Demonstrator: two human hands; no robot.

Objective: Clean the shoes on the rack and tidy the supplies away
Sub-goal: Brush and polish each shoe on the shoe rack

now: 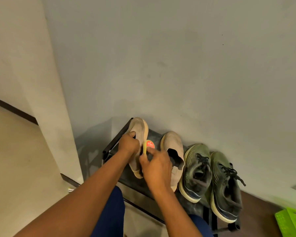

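I am looking down at a dark shoe rack (109, 147) set against a grey wall (178, 65), and I place everything else from that rack. On its top shelf, at the end nearest the wall corner, my left hand (128, 144) grips a beige slip-on shoe (138, 129) by its opening, fingers curled over the edge, tipping the shoe onto its side. My right hand (156, 168) hovers just beside it, thumb and fingers pinching a thin yellow item (144, 148), which I take to be a sponge or applicator, though I cannot tell for sure. A round red polish tin (150, 144) sits on the shelf between the tipped shoe and its beige partner (173, 151). Further along the rack, away from the corner, stands a pair of green lace-up sneakers (210, 175). Past the rack's far end, a green plastic basket (292, 223) lies on the floor.

My judgement is that cleaning of the first shoe is under way, with three shoes left. The risks I see: the tin lies so close to my working hand that a stroke could knock it off the shelf. The tilted shoe could slip if my left grip loosens, and polish could smear the neighbouring shoe.
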